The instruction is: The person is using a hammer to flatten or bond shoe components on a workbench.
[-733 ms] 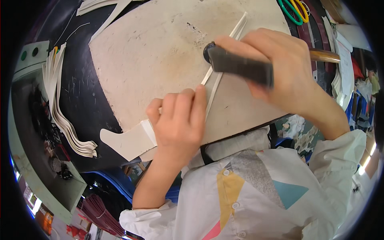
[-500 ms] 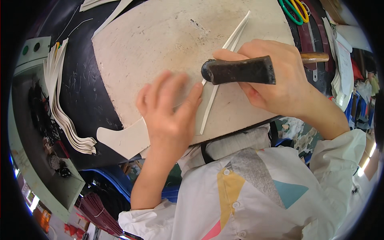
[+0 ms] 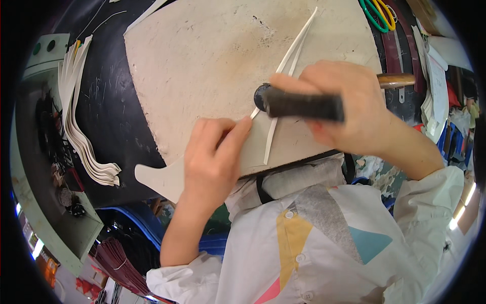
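- A hammer [image 3: 305, 106] is gripped in the right hand [image 3: 352, 109], fingers wrapped round it; the black head is a bit blurred, and the end of the wooden handle can be seen poking out past the hand.
- A narrow white strip [image 3: 289, 52] is laid on the beige board [image 3: 202, 66] in a long, skinny V, point at the far end. Both legs are partly covered by the hammer head; whether it's touching them can't be told.
- One leg is met by the fingertips of the left hand [image 3: 212, 154], just beside the hammer's round face. Pinched or only pressed? Can't be told from here. The other leg's end is left loose near the board's close edge.
- A flat cream piece [image 3: 157, 178] is partly hidden by the left hand.
- A bundle of cream strips [image 3: 76, 111] is draped along the black tabletop [image 3: 111, 91], left of the board.
- Green and yellow loops [image 3: 372, 17] can be spotted at top right.
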Demonstrator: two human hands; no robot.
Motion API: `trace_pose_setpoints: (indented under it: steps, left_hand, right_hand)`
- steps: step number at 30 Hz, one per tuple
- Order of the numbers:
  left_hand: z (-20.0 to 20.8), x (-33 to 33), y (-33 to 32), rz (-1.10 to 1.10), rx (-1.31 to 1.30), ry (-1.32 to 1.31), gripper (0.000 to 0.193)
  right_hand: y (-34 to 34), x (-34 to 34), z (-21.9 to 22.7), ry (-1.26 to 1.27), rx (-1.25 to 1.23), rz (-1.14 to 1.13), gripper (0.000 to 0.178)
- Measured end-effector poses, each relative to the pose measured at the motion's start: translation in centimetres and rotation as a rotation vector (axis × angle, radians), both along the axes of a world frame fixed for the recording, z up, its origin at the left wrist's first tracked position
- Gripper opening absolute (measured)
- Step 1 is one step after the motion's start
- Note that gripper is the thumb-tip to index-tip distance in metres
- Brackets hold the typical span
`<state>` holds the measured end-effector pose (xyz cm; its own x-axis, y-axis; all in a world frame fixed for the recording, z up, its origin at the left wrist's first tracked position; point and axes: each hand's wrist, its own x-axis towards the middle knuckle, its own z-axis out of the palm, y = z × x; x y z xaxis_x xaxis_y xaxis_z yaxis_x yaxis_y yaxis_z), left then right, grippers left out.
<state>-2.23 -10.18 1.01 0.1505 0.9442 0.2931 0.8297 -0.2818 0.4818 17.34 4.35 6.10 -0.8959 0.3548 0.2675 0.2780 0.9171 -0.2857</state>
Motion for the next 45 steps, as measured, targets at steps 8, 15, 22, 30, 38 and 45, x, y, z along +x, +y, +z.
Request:
trace_pose_setpoints:
  steps: [8,15,22,30,38,45]
  left_hand:
    - [2.0,-1.0,0.4,-0.125,-0.078,0.070,0.041]
    - [-0.5,4.4,8.3,0.032,0.105,-0.107,0.032]
    - [-0.4,4.2,10.2,-0.082,0.067,-0.040,0.036]
    - [0.4,2.4,9.6,-0.135,-0.029,-0.043,0.042]
    - [0.7,1.5,8.6,-0.150,-0.006,0.013,0.043]
    - [0.1,0.4,7.7,-0.125,-0.002,-0.076,0.041]
  right_hand:
    - [-0.3,0.0,0.7,0.002,-0.040,0.051,0.055]
    - [5.7,2.0,0.1,0.200,0.250,-0.283,0.024]
    - [6.5,3.6,-0.4,0.239,0.177,-0.404,0.012]
    - [6.0,3.8,0.9,0.003,0.098,-0.237,0.040]
    - [4.4,2.9,1.4,-0.007,-0.039,-0.247,0.047]
    - [4.1,2.2,1.9,0.014,-0.075,-0.182,0.049]
